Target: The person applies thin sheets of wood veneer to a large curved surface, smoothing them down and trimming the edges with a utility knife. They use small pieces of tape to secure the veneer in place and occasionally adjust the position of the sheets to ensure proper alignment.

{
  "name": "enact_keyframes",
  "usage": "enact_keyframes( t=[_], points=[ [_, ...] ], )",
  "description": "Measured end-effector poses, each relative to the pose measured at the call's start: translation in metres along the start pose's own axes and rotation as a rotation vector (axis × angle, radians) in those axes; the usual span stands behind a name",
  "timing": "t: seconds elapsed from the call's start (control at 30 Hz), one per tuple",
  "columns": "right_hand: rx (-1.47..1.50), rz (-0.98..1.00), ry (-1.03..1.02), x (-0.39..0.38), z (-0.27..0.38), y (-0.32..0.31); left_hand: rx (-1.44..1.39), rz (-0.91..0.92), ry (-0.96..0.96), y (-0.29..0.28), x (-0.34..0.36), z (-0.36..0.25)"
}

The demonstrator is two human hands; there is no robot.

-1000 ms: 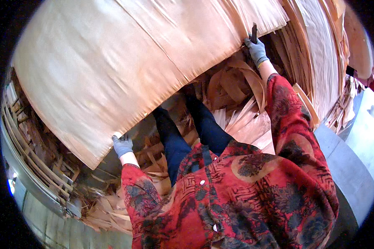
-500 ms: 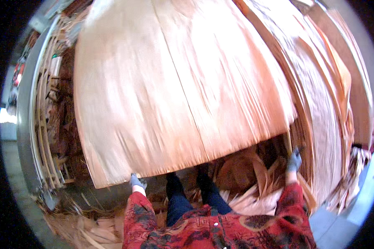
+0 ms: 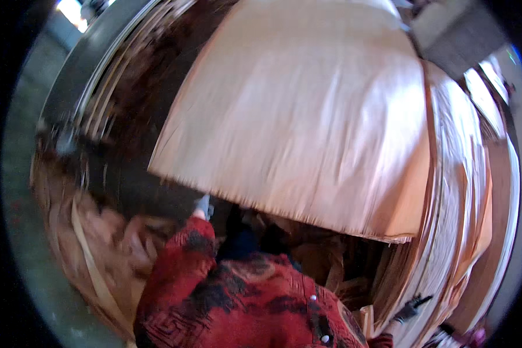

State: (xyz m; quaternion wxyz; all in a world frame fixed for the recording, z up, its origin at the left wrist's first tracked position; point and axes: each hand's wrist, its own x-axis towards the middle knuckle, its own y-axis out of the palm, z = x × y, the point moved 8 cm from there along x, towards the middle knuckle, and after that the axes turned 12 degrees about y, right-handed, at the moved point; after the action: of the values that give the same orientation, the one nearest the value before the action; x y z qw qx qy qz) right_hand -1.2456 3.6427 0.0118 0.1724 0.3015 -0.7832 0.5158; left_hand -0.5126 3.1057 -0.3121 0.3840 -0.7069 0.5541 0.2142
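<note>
A large pale wood veneer sheet (image 3: 296,122) spreads out in front of me, its ragged near edge slanting down to the right. My left hand (image 3: 203,204), in a grey glove, is closed at that near edge, toward the sheet's left corner; its fingertips are partly hidden and blurred. Low on the right, my right hand (image 3: 410,309) wears a dark-looking glove and has its fingers stretched out. It is over the near side of a tall veneer stack (image 3: 446,191), away from the sheet; whether it touches the stack I cannot tell.
Torn veneer scraps (image 3: 98,232) heap on the floor at the left. More scraps (image 3: 325,258) lie by my legs under the sheet's edge. A long metal rail (image 3: 93,75) runs along the far left. A grey box-like block (image 3: 461,37) stands at the far right.
My view has turned, and the sheet's near edge now slants the other way. My left hand stays at that edge. My right hand is lower, beside the stack, with fingers stretched.
</note>
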Motion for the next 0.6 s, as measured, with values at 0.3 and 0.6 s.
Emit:
enact_keyframes(
  t=[0.3, 0.6],
  points=[
    [1.386, 1.198, 0.589, -0.085, 0.32, -0.045, 0.629, 0.023, 0.279, -0.107, -0.045, 0.001],
    [1.376, 1.748, 0.489, -0.207, 0.449, -0.247, 0.919, -0.315, 0.847, -0.16, 0.0, -0.191]
  ],
)
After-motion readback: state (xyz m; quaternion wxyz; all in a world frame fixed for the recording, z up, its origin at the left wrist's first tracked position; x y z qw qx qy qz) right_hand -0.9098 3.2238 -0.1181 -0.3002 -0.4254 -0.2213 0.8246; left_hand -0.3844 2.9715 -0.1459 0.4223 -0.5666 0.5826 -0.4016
